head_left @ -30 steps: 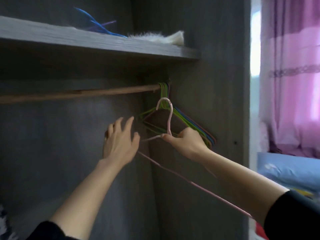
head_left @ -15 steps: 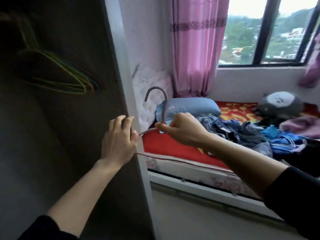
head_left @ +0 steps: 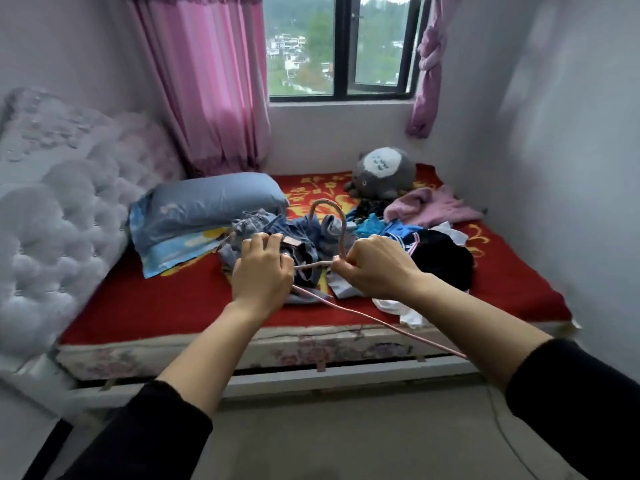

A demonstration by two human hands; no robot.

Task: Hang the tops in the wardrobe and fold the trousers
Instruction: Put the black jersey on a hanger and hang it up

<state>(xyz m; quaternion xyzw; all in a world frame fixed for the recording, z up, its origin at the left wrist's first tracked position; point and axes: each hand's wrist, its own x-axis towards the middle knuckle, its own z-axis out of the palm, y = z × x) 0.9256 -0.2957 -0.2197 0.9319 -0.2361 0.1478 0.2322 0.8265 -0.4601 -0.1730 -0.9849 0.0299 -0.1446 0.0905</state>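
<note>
Small bedroom with pale lilac plaster walls (head_left: 554, 116) and grey bare floor (head_left: 346, 434). Dark-framed window (head_left: 341, 46) in far wall, overcast daylight, green hillside outside; pink fabric curtain (head_left: 207, 81) hanging at left, second one knotted (head_left: 427, 64) at right. White tufted padded headboard (head_left: 69, 202) at left of low bed with red patterned cover (head_left: 156, 299).

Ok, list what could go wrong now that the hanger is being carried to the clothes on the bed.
1. The pink hanger is held by both hands, left hand and right hand, so neither is free to pick a top; letting go carelessly might drop it.
2. The clothes pile is tangled, so pulling one top could drag trousers off the bed.
3. The hanger's hook might snag the heaped fabric.
</note>
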